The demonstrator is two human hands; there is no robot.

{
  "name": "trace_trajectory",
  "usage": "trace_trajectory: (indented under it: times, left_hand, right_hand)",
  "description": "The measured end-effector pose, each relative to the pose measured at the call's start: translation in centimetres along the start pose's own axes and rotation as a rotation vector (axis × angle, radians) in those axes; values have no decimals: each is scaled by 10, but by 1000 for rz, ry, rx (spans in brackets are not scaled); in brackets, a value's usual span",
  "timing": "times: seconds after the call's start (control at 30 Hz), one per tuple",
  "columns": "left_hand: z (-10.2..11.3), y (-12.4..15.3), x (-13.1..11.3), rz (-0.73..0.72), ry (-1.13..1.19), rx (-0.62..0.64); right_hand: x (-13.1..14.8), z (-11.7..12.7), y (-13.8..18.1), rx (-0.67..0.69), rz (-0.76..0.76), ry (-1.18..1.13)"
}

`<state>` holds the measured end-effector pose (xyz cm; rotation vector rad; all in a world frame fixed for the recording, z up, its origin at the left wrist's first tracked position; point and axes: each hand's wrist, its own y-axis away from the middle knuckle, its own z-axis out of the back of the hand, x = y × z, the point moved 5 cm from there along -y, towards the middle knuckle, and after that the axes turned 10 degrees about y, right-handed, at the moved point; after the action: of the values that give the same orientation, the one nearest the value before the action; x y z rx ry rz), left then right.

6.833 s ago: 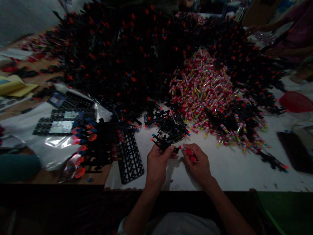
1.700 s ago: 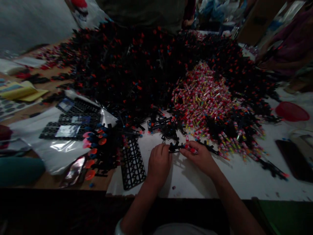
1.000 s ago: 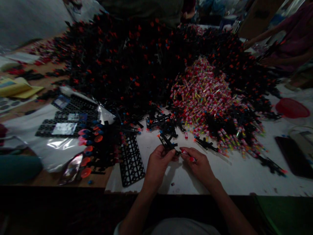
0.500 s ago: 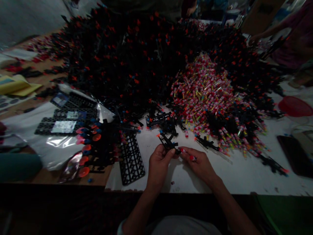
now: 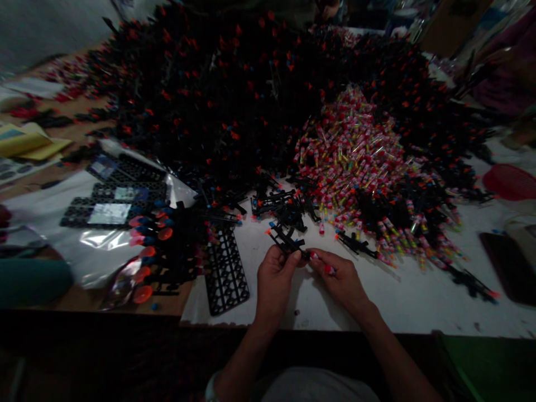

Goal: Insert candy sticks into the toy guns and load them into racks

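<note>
My left hand is closed on a small black plastic toy gun with an orange tip, held just above the white table. My right hand pinches a small red and white candy tube and presses its end against the back of the toy. Both hands meet near the table's front edge. Behind them lies a heap of candy tubes in red, pink and yellow, and a huge mound of black toy guns with orange and blue tips.
A black plastic grid tray lies left of my hands. More black trays in clear bags and orange suction darts sit further left. A red basket and a dark phone are at right. Another person's sleeve shows at the far right.
My hands have stayed together on the toy gun and the candy tube, shifting only slightly. Earlier they reached forward to the table and then drew back with the toy.
</note>
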<state>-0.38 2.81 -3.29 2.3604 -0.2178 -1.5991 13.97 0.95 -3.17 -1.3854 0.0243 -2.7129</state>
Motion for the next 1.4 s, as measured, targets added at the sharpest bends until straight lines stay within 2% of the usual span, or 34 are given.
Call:
trace_trajectory:
  times: [0.2, 0.37, 0.43, 0.57, 0.7, 0.77, 0.83, 0.97, 1.03, 1.1, 1.2, 1.23, 1.3, 1.4]
  left_hand:
    - [-1, 1, 3, -34, 25, -48]
    - [-1, 2, -1, -57, 89, -56]
    - [0, 2, -3, -53, 70, -55]
    - [0, 4, -1, -32, 19, -24]
    - [-9, 6, 3, -6, -18, 30]
    - [-14, 4, 0, -13, -82, 78]
    - [-15, -3, -11, -93, -231, 88]
    - [-5, -29, -44, -457, -680, -52]
    - [-5, -44, -50, -559, -884, -95]
    - [-11, -54, -50, -606, -1035, -97]
    - [-27, -57, -44, -659, -1195, -31]
    - [-32, -55, -41, -665, -1242, 0]
    - [-36, -49, -36, -658, -1313, 53]
    - [-30, -36, -31, -644, -1337, 93]
  right_hand:
    - [7, -4, -1, -37, 128, 227]
    - [14, 3, 1, -271, 163, 370]
    - [18, 2, 4, -321, 204, 398]
    - [24, -7, 10, -313, 277, 470]
    - [23, -6, 13, -295, 255, 476]
    - [18, 9, 12, -296, 246, 501]
    - [9, 39, 10, -365, 207, 591]
    - [-10, 116, 9, -718, -44, 899]
    - [-11, 128, 4, -779, -84, 998]
    - [-9, 112, -12, -642, -6, 1029]
    - [-5, 59, -41, -255, 156, 1026]
    - [-4, 43, -48, -164, 184, 1013]
    - [-5, 24, -59, -69, 216, 983]
    - [-8, 17, -64, -62, 259, 909]
